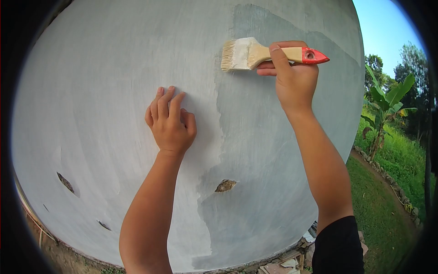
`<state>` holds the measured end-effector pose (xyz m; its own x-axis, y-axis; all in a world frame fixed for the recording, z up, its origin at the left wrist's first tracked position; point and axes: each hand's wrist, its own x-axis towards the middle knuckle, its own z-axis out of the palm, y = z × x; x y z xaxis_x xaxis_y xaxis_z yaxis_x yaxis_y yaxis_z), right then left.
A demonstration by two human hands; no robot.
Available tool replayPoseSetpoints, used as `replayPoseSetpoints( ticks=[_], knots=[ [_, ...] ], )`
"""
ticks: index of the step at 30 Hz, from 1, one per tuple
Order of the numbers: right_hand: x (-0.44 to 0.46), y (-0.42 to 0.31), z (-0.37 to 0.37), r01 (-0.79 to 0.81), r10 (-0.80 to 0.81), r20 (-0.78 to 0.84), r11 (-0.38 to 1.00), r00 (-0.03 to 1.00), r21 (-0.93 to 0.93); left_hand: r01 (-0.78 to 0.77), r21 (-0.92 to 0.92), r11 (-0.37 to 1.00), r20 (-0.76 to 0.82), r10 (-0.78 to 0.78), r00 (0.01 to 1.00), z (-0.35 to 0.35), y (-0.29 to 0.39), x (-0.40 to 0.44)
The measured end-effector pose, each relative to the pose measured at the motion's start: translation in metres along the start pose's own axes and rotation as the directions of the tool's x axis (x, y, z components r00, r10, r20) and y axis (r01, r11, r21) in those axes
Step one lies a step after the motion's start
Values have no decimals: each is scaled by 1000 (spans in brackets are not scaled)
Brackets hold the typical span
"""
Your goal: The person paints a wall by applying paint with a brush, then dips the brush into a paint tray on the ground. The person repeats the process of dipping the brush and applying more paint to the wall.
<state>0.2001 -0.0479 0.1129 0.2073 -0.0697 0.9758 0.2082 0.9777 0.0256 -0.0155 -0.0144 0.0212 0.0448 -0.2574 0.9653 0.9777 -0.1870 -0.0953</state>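
My right hand (pixel 296 77) grips a paintbrush (pixel 260 54) by its wooden handle, which ends in a red tip with a hole. The brush's pale bristles point left and lie at the wall, near the border between lighter and darker grey; whether they press on it I cannot tell. Lower and to the left, my left hand (pixel 171 121) rests with its fingertips against the wall (pixel 105 114), fingers spread and slightly bent, holding nothing. The wall is whitish on the left and a darker, damp-looking grey on the right, with an uneven edge between.
Below the brush the wall has a chipped hole (pixel 225 185); another gouge (pixel 65 182) is at lower left. Broken slabs (pixel 285 265) lie at the wall's foot. On the right are grass (pixel 376 214), a stone border and a banana plant (pixel 383 102).
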Motion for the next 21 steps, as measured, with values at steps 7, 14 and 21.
replayPoseSetpoints(
  ticks=[7, 14, 21],
  knots=[
    [18, -8, 14, 21, -22, 5, 998, 1000, 66, 6, 0, 1000, -9, -6, 1000, 1, 1, 0],
    [33, -7, 21, 253, -261, -21, 950, 965, -182, 1, -4, 1000, -13, -1, 1000, 0, 0, -1],
    [51, 12, 16, 224, -221, 41, 939, 974, -262, 13, -25, 1000, -7, -13, 1000, 0, 0, 1]
  ],
)
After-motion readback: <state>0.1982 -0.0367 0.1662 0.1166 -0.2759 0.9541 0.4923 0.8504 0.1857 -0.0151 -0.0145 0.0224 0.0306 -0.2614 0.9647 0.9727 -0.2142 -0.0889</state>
